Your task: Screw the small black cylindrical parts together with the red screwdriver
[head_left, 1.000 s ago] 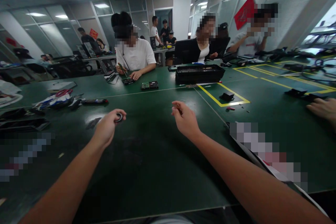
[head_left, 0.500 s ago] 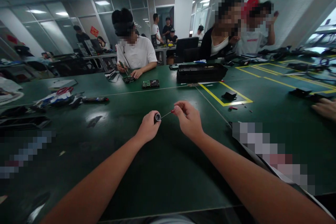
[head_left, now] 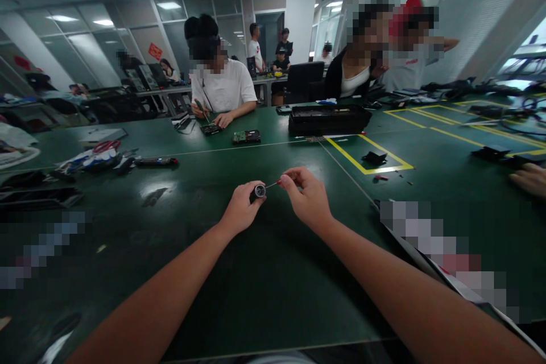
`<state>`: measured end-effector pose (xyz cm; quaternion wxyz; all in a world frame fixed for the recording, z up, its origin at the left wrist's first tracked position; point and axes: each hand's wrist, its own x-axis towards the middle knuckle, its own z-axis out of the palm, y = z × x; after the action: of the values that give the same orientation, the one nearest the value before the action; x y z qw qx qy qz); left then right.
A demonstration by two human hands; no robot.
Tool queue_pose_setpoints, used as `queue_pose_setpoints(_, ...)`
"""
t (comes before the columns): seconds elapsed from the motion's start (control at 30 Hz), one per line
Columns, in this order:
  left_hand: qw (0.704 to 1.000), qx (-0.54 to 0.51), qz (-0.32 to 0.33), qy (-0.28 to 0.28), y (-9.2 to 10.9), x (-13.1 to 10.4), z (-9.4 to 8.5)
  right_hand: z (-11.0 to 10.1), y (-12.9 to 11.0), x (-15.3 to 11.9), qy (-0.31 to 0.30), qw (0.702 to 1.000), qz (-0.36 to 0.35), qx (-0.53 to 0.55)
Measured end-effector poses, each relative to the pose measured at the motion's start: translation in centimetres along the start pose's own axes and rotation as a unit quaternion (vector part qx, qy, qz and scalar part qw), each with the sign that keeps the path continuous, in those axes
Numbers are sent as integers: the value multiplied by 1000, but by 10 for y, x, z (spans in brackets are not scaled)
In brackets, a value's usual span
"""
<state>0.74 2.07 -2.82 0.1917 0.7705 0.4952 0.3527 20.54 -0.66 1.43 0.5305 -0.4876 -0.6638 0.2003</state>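
My left hand (head_left: 244,207) is wrapped round a small black cylinder (head_left: 260,190), whose round, ringed end faces me. In my right hand (head_left: 307,196) is a thin screwdriver with a red part (head_left: 279,182), pinched between thumb and fingers. The screwdriver's metal shaft (head_left: 272,185) points left, and its tip is at the rim of the cylinder; whether it goes inside is too small to tell. Both hands are above the green table (head_left: 264,284).
Ahead lie a green circuit board (head_left: 246,136), a long black tray (head_left: 328,119) and a black bracket (head_left: 374,157). Cables and tools (head_left: 102,156) lie at left. A person in white (head_left: 226,85) works opposite. Another person's hand (head_left: 529,178) rests at far right.
The cylinder in my left hand has shifted slightly right and turned its open end more toward me. It is now closer to my right hand, and less of the shaft shows.
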Motion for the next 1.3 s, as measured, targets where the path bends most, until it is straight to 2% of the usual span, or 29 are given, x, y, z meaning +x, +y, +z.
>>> queue_pose_setpoints(0.13, 1000, 0, 0, 9, -1, 0, 0, -2, -3, 2, 4, 999, 19, -49)
queue_pose_setpoints(0.37, 999, 20, -1, 25, -2, 1, -1, -2, 3, 3, -48, 998, -7, -35)
queue_pose_setpoints(0.6, 999, 41, 10, 19, 0, 1, -2, 1, 1, 2, -21, 998, -12, -60)
queue_pose_setpoints(0.9, 997, 70, 16, 17, 5, -2, -5, 0, 1, 4, -38, 997, 6, -63)
queue_pose_setpoints(1.1, 997, 79, 15, 11, 5, -1, -5, 1, 3, 3, -51, 999, 4, -9)
queue_pose_setpoints(1.2, 997, 81, 14, 8, 5, -1, -5, 0, 1, 4, -69, 997, 24, -38)
queue_pose_setpoints(1.3, 997, 82, 12, 5, 5, -1, -4, -1, 0, 5, -49, 997, 23, -61)
